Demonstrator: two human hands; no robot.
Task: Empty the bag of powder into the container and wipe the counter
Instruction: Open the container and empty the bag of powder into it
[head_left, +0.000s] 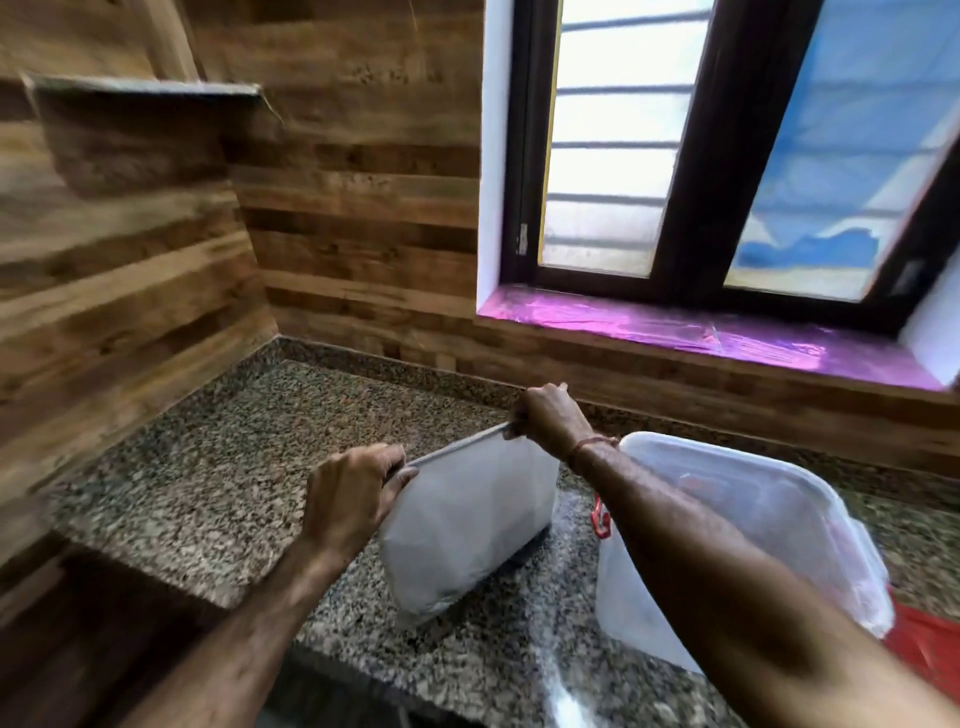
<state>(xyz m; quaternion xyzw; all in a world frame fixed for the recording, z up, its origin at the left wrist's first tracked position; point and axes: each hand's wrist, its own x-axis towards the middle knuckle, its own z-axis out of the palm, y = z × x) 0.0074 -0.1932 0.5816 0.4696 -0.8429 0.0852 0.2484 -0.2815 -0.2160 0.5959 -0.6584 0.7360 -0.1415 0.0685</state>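
Observation:
A white plastic bag of powder (467, 525) stands upright on the speckled granite counter (208, 467). My left hand (353, 499) grips the near end of the bag's top edge. My right hand (545, 415) grips the far end of that edge, so the top is stretched taut between both hands. A translucent plastic container (779, 525) with a red clip sits just right of the bag, partly hidden by my right forearm. Its inside is not clear to see.
Wood-panelled walls close the counter at the left and back. A window with a purple sill (701, 332) lies behind the container. Something red (930, 649) lies by the container at the right edge. The counter's front edge drops off at lower left.

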